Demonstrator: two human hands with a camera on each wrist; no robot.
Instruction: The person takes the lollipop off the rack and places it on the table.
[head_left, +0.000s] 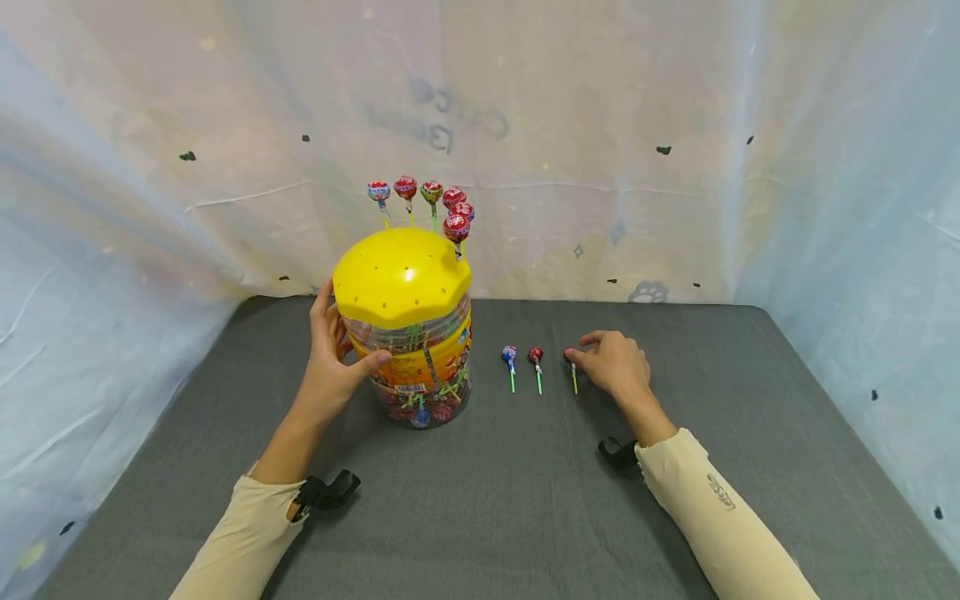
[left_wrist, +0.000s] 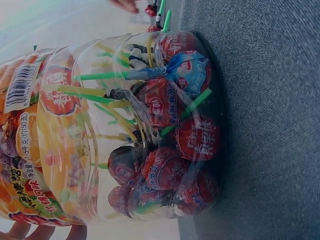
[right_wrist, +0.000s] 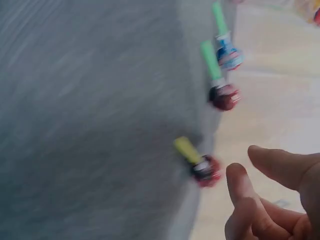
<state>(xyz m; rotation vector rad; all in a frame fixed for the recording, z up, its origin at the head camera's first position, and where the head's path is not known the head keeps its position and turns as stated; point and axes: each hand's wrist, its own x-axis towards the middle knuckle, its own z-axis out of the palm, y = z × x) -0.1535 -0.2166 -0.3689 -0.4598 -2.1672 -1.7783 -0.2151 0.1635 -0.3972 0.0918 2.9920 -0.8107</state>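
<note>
My left hand (head_left: 328, 354) grips the side of a clear plastic candy jar (head_left: 442, 362), its thumb across the front and its fingers round the left side. On the jar sits a yellow domed lid (head_left: 393, 279) dotted with small holes. Several lollipops (head_left: 406, 188) stand upright along the lid's back and right edge. To the right, my right hand (head_left: 617, 365) reaches over a red lollipop with a yellow stick (head_left: 575, 382) lying on the table. In the right wrist view, thumb and forefinger are spread beside that lollipop's red head (right_wrist: 206, 172), with nothing between them.
A blue-wrapped lollipop (head_left: 510, 358) and a dark red one (head_left: 536, 358), both green-sticked, lie between the jar and my right hand. More wrapped lollipops (left_wrist: 197, 137) fill the jar's bottom. The grey table (head_left: 480, 517) ends at a pale sheet (head_left: 555, 125).
</note>
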